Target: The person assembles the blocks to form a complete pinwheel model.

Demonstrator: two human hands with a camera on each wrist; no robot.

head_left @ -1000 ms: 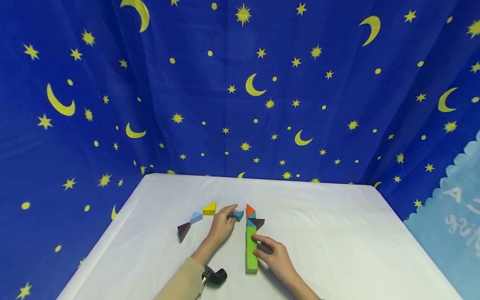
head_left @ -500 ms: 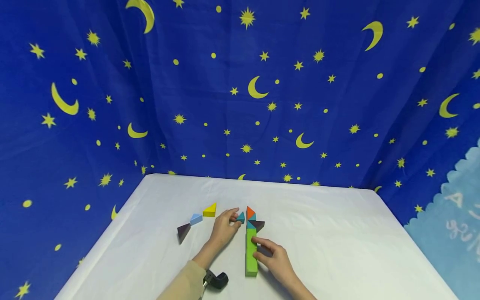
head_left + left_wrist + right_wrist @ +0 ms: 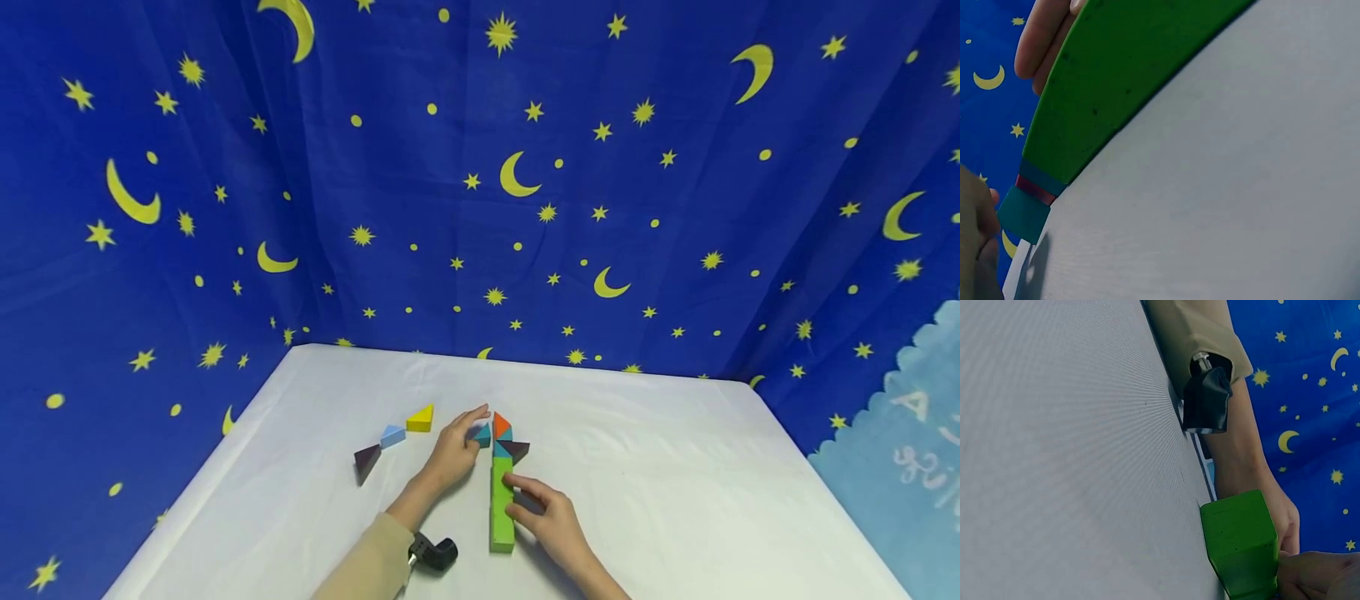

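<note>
A row of green blocks [image 3: 502, 504] lies on the white table, its far end topped by an orange triangle block [image 3: 502, 427] and teal pieces. A dark triangle block [image 3: 517, 451] juts out to the right of that end. My left hand [image 3: 452, 452] is around a loose teal triangle block [image 3: 483, 436] beside the row's left side, thumb close to it and fingers extended past its far side. Whether this block touches the row I cannot tell. My right hand [image 3: 555, 518] rests thumb and index finger against the green blocks' right side; the right wrist view shows the near green end [image 3: 1241, 531].
To the left lie a yellow triangle block [image 3: 421, 420], a light blue one [image 3: 392, 436] and a dark one [image 3: 367, 462]. A black wrist camera [image 3: 435, 553] sticks out from the left sleeve. Blue star-patterned cloth [image 3: 480, 208] hangs behind the table.
My left hand has shifted right with the teal triangle block, bringing it near the row and turning it. Its fingers then straightened away from the block. My right hand stays at the green blocks.
</note>
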